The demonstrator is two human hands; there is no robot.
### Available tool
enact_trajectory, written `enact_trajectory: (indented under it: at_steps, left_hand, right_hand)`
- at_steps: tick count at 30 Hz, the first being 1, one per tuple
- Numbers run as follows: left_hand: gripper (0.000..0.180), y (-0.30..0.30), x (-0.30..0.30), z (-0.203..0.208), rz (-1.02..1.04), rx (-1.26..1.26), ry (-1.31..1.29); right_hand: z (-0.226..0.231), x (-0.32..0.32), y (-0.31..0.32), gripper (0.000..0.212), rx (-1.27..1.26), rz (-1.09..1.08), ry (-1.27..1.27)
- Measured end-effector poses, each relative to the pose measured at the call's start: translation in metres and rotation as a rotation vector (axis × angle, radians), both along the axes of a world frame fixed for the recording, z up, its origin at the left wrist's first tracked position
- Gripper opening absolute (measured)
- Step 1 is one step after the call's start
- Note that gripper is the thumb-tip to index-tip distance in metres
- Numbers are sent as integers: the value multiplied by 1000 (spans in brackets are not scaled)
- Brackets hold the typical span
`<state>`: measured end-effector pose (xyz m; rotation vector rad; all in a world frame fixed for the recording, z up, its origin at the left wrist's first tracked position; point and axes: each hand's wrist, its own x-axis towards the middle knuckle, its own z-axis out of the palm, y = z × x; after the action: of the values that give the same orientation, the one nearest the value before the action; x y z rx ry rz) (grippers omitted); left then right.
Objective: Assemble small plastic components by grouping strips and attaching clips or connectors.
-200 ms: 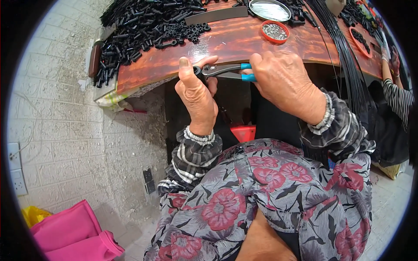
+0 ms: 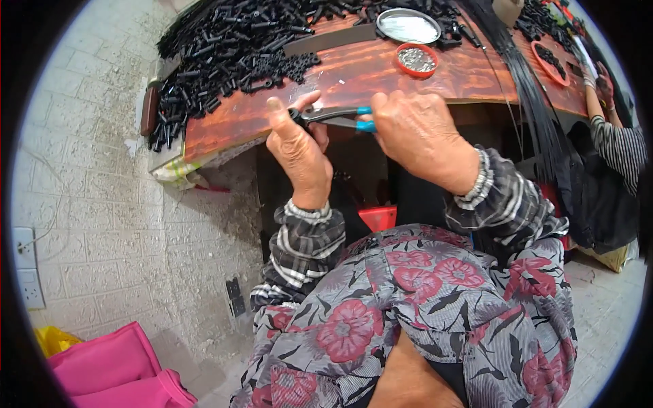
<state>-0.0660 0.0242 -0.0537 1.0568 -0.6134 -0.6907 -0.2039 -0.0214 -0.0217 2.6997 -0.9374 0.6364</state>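
Bright, fairly even light; sheen on the surface [image 2: 360, 75], deep shadow under it. Fisheye curves straight edges; corners black.

Glossy reddish table [image 2: 367, 83] here, its left end covered by heaped black parts [image 2: 221, 58]; a dull strip [image 2: 330, 41] is laid alongside, a metal tray [image 2: 408, 42] and red dish [image 2: 416, 76] set further right.

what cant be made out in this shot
Black part in the left hand: head view, partly hidden by thumb and pliers.
Handle ends: head view, covered by the right hand.
Metal bits in red dish: head view, too small to tell shape.
Black pile: head view, cut off by top edge.
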Motion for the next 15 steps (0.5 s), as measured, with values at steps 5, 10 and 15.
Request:
enact_trajectory:
  at_steps: [5, 10, 15]
  left_hand:
    - [52, 14, 25, 26, 21, -255, -440]
    - [33, 71, 88, 102, -339, -484, -212]
    - [25, 136, 158, 172, -502, -518, -266]
  right_hand:
    - [-27, 10, -40, 15, 25, 134, -233]
    - [-42, 13, -77, 12, 213, -59, -184]
    - [-55, 34, -73, 15, 140, 120, -241]
